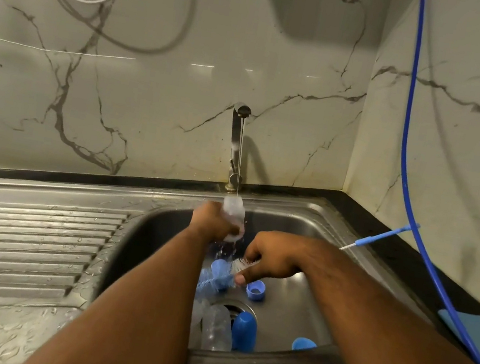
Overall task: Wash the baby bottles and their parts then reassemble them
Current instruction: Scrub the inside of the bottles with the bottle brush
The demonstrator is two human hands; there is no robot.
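my left hand (213, 221) grips a wet, light, slippery bottle (234, 217) around its middle; right hand (270, 258) clasps the brush (227, 276).

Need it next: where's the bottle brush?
In the sink basin, centre of the head view: the bottle brush lies under the right hand, beside a blue cap.

bottle (232, 215) motion-blurred; brush (217, 279) handle hidden by right hand (270, 257)
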